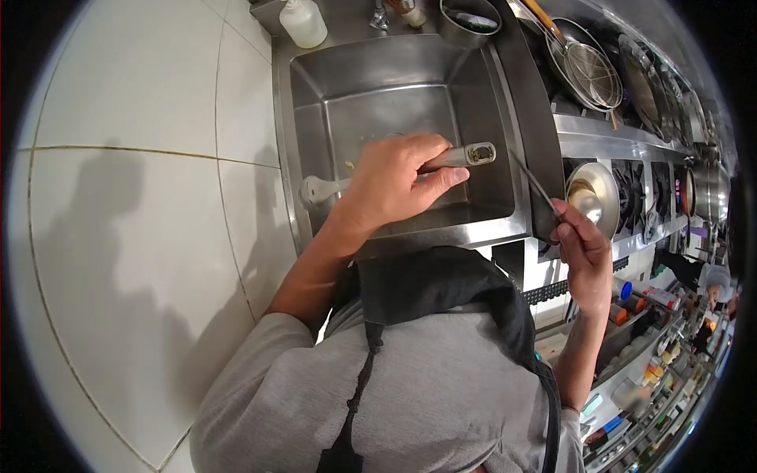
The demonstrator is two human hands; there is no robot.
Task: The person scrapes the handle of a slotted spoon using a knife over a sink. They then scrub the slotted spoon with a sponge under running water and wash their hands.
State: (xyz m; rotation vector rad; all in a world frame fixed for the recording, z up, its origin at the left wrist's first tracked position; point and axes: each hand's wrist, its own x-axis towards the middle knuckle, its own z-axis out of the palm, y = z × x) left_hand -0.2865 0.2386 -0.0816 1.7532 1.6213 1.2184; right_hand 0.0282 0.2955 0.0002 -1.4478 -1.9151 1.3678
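My left hand [398,177] is wrapped round the shaft of a long metal utensil with a hollow handle [481,154], held across the sink [402,229]. Its pale, broad head [317,190] sticks out on the left, partly hidden by my wrist, so I cannot tell its exact kind. Some greenish-brown matter shows inside the open handle end. In my right hand [582,244] a thin, dark metal stick [536,183] is pinched between thumb and fingers. Its tip points up and left toward the handle's end but stays apart from it.
Behind the sink are a white bottle [303,24], a tap [380,16] and a metal pot [471,22] with utensils. To the right stand a stove with a steel pan [593,197] and a wire strainer [593,75]. A tiled wall [118,236] borders the left.
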